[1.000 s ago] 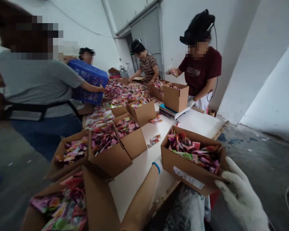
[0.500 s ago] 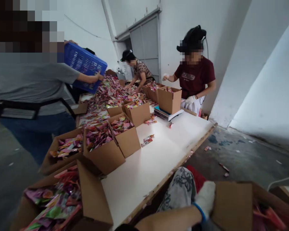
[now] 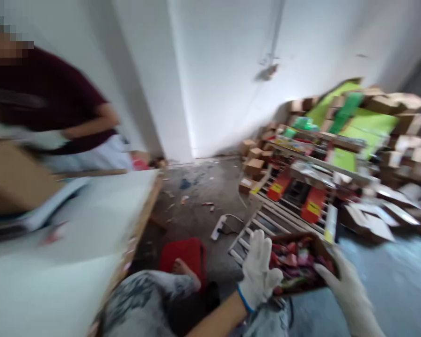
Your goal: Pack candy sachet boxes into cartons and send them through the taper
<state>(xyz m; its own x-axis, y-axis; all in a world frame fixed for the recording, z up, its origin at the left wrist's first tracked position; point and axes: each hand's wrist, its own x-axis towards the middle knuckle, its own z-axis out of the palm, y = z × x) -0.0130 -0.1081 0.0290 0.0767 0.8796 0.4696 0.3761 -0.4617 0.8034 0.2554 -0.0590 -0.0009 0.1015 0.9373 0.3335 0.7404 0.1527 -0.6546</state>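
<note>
A cardboard box [image 3: 310, 290] full of small, mostly red and purple wrapped packets [image 3: 294, 257] is in front of me at the lower right. My right hand [image 3: 347, 281], in a white glove, grips its right side, with the thumb over the rim and the other fingers hidden. At the box's left side is my left hand [image 3: 259, 269], also gloved, its fingers stretched out and the thumb spread near the box's near left corner. Whether the left palm presses on the cardboard cannot be made out. The roller conveyor [image 3: 261, 222] lies just beyond the box.
A white worktable [image 3: 126, 210] runs along my left, where a co-worker [image 3: 56, 93] stands by another box [image 3: 17, 178]. A power strip [image 3: 218, 228] and a red mat [image 3: 192, 252] lie on the floor. Several cartons [image 3: 368, 222] are piled beyond the conveyor.
My view has swung right from the table to the conveyor. The packet-filled box has come fully into view. My left hand's fingers now show stretched out, and my right hand has appeared.
</note>
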